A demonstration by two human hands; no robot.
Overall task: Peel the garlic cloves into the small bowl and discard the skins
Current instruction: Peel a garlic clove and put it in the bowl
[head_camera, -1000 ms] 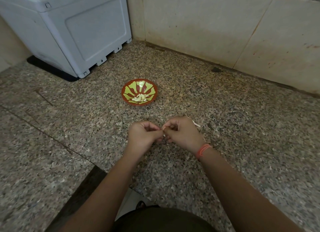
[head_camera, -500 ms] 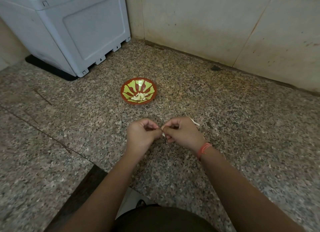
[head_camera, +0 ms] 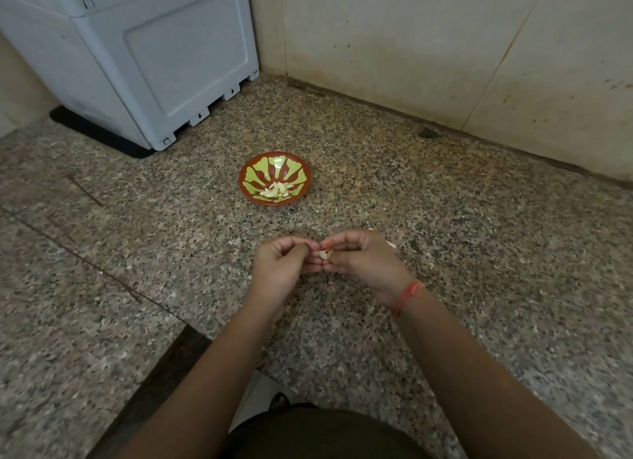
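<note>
Grey plastic appliance [head_camera: 137, 57] on speckled granite floor [head_camera: 479, 236], beside stained beige wall [head_camera: 394, 44]

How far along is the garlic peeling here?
Done: several peeled cloves lie in the small bowl. In hand: the left hand and right hand pinch one garlic clove between their fingertips; how much skin remains on it is too small to tell. Left: drop it in the bowl and clear the skin scraps on the floor by the right hand. No other unpeeled cloves show.
</note>
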